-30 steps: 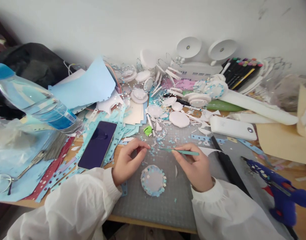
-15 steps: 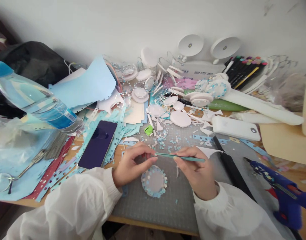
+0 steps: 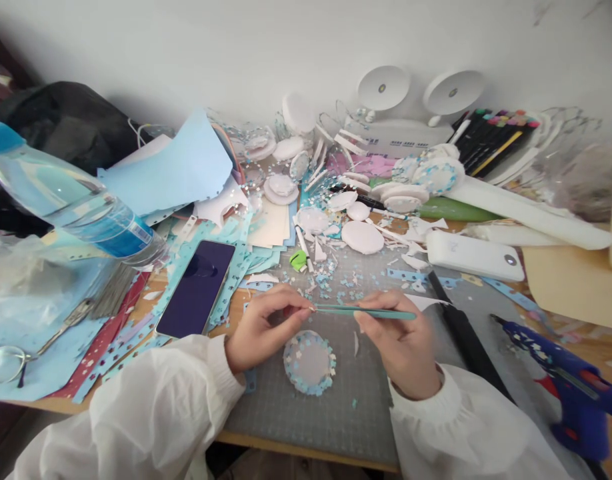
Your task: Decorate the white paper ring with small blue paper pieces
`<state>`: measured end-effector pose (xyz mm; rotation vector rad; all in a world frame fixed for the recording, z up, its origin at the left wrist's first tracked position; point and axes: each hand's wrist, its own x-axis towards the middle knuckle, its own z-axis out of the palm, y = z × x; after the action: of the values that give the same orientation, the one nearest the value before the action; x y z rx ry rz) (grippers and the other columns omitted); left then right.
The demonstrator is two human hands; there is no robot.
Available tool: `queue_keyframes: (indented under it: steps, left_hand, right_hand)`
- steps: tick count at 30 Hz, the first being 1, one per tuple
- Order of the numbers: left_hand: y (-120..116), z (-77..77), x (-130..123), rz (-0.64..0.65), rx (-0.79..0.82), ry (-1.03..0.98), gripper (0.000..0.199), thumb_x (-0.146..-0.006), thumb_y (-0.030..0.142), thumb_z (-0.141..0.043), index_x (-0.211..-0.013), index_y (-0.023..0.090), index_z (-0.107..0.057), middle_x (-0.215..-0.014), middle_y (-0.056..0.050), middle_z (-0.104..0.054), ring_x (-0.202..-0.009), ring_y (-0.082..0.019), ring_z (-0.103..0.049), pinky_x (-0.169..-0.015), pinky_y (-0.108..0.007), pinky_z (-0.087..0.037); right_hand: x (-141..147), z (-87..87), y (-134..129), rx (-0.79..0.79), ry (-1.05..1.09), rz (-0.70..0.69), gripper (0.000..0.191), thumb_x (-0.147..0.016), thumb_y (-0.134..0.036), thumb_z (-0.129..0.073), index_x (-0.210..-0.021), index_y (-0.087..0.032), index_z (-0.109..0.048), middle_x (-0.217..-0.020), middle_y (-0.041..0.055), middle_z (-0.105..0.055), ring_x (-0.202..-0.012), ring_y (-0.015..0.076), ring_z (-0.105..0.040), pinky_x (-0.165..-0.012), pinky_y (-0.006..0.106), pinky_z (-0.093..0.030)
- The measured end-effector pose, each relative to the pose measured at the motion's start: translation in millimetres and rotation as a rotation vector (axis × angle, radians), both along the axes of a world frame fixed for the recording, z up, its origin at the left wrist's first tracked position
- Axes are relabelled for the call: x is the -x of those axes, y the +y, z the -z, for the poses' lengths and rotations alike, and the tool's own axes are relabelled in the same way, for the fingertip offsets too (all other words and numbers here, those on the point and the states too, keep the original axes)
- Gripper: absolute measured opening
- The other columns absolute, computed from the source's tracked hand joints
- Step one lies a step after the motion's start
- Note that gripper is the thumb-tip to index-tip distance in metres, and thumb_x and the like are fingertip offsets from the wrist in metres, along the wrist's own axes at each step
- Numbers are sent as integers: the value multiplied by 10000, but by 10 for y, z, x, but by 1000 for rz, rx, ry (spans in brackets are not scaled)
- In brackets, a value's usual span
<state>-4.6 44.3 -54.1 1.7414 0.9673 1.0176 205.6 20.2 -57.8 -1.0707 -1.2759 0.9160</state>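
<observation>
The right hand [image 3: 405, 343] grips slim teal tweezers [image 3: 386, 313], tips at the narrowed fingertips of the left hand [image 3: 266, 328], whose hold is unclear. Below, a round white disc [image 3: 313, 360], edged with blue-and-white bits [image 3: 323, 385], lies on gray matting [image 3: 351, 420].

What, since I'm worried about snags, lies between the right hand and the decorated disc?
A thin white sliver lies on the grey mat between the right hand and the decorated disc, probably little hindrance. Nothing larger visible stands between them.
</observation>
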Motion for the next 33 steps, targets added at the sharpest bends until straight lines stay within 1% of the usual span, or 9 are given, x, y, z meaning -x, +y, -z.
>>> queue_keyframes:
  steps: [5,10,13,16,21,24,29,31,33]
  left_hand:
    - [-2,-3,-5,8,-31,40,140,-884,220,-589,-867,149,-709,-754,-68,-653,-699,-157,-584,-633,-273,-457]
    - [-8,1,-10,17,-49,63,142,-881,210,-585,-872,145,-711,-746,-65,-647,-694,-155,-581,-626,-268,-453]
    - [-6,4,-9,9,-34,73,145,-884,222,-587,-886,153,-714,-760,-65,-657,-697,-157,-584,-631,-272,-452]
    - [-8,-6,4,-14,-53,58,144,-890,227,-585,-896,161,-714,-784,-68,-669,-733,-168,-589,-679,-288,-461]
    - [-24,-59,49,-67,-140,8,183,-906,270,-571,-881,177,-727,-819,-70,-630,-836,-190,-575,-804,-327,-445]
    - [-29,-101,64,20,-103,-79,247,-920,322,-554,-870,162,-736,-797,-74,-627,-812,-184,-569,-780,-315,-443]
    - [-39,-102,66,194,129,-260,440,-898,481,-547,-649,132,-649,-659,-53,-592,-661,-158,-526,-662,-291,-422]
    - [-47,-62,65,193,262,-290,468,-852,515,-597,-580,134,-604,-596,-24,-533,-616,-144,-488,-634,-284,-395]
    - [-54,-12,63,166,361,-316,458,-826,502,-631,-555,136,-582,-569,-6,-495,-596,-133,-460,-622,-277,-371]
  right_hand:
    - [21,-29,-16,-32,-8,-39,65,-821,-225,-692,-816,-232,-627,-747,31,-639,-724,177,-645,-634,291,-564]
    - [10,-26,-15,-42,-23,-76,70,-828,-177,-674,-818,-228,-628,-751,31,-652,-696,164,-634,-569,255,-530]
    - [-26,3,21,-46,-38,-36,62,-825,-193,-680,-813,-225,-629,-741,22,-636,-665,158,-625,-543,255,-520]
    - [-80,6,68,-107,-89,55,67,-819,-184,-686,-811,-226,-634,-770,18,-647,-717,167,-646,-609,279,-545]
    - [-91,-210,28,-338,-319,218,149,-790,-89,-693,-817,-230,-652,-788,29,-657,-751,192,-653,-621,312,-539]
    - [8,-418,-68,-577,-572,115,203,-794,-40,-674,-890,-219,-658,-822,40,-686,-703,177,-639,-606,322,-523]
    - [306,-553,-145,-962,-947,-97,145,-867,-19,-581,-858,-126,-679,-847,92,-713,-683,160,-613,-667,333,-512]
    - [424,-523,-136,-1032,-1026,-113,177,-883,-22,-554,-809,-121,-680,-845,101,-708,-680,165,-594,-665,333,-508]
    - [504,-493,-132,-1015,-1068,-92,176,-887,-34,-555,-797,-126,-676,-826,95,-698,-673,171,-574,-659,338,-499]
